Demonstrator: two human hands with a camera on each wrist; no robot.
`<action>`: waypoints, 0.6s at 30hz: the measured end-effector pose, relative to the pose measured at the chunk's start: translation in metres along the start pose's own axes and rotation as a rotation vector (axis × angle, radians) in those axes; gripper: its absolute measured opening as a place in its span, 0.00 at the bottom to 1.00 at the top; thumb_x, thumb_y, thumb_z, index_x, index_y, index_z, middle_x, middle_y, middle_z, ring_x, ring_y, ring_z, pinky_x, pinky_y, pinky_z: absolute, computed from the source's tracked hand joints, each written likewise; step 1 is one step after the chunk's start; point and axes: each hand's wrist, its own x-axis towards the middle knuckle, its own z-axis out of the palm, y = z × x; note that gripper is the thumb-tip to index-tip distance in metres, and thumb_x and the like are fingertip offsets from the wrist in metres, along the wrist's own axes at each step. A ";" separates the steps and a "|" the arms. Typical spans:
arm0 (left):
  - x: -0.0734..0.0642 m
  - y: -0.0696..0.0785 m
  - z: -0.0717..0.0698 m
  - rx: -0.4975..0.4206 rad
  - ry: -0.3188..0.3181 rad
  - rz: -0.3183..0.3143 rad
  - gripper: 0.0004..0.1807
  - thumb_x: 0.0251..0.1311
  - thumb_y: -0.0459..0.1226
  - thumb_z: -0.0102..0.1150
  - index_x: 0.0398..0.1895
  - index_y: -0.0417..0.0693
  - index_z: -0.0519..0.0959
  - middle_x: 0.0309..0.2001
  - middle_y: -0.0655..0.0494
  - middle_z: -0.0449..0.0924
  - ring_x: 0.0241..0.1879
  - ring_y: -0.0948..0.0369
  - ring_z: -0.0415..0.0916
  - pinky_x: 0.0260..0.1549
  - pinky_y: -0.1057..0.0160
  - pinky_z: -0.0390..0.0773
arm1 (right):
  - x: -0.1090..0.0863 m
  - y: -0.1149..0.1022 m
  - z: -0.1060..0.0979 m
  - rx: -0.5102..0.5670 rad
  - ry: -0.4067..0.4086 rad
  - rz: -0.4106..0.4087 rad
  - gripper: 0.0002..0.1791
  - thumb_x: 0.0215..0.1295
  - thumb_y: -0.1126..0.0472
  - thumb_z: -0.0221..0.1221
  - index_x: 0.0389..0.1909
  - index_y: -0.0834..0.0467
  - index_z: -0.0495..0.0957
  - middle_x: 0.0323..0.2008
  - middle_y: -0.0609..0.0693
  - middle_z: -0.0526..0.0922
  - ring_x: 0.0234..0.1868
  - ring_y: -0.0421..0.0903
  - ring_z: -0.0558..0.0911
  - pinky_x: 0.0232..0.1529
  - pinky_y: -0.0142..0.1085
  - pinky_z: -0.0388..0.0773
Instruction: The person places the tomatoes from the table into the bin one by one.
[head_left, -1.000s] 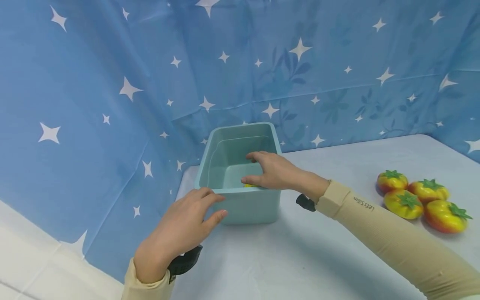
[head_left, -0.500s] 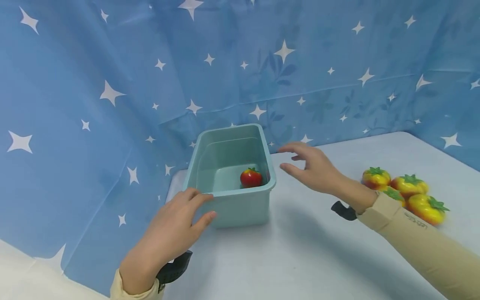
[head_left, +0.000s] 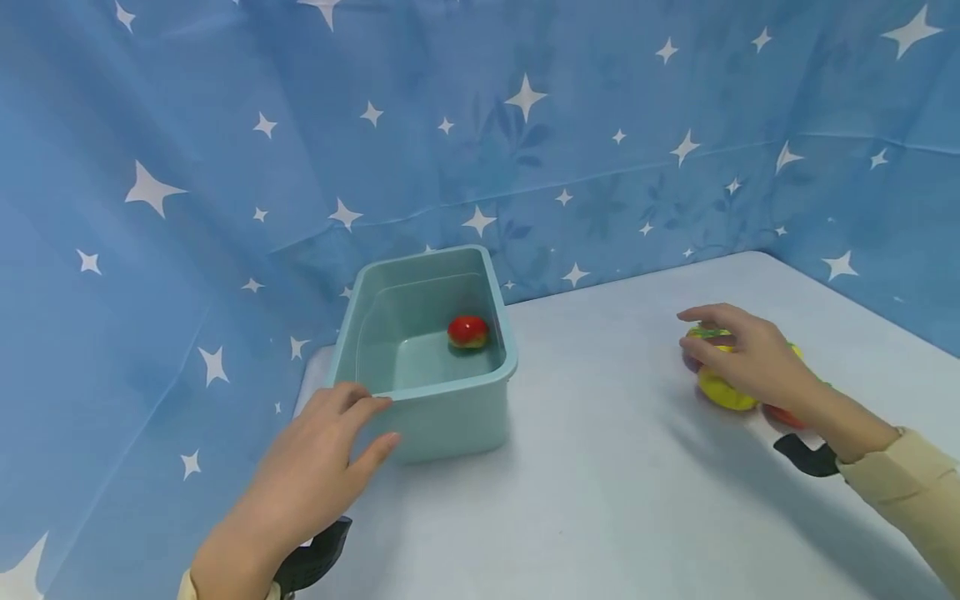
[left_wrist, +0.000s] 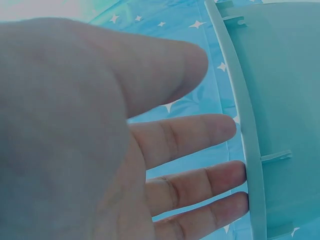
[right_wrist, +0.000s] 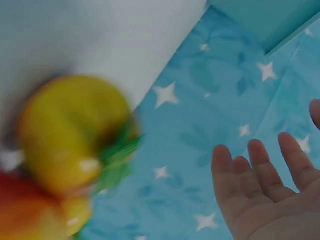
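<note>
Inside teal bin (head_left: pixel 457 425), red fruit (head_left: pixel 467 332); left grip (head_left: pixel 311 467), right grip (head_left: pixel 759 358) loosely spread, holding nothing

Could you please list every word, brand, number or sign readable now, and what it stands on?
There are none to read in any view.
The teal bin, the red fruit inside it and the yellow fruit by the right hand show no lettering.
The blue backdrop bears only stars and leaves; the right sleeve shows no legible print.
</note>
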 end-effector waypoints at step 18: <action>0.000 -0.001 0.001 0.031 -0.011 -0.011 0.20 0.64 0.46 0.62 0.58 0.52 0.79 0.53 0.57 0.70 0.55 0.55 0.68 0.38 0.54 0.76 | -0.020 0.066 0.005 -0.419 -0.170 0.006 0.37 0.55 0.48 0.69 0.59 0.68 0.72 0.55 0.74 0.69 0.52 0.71 0.72 0.47 0.68 0.70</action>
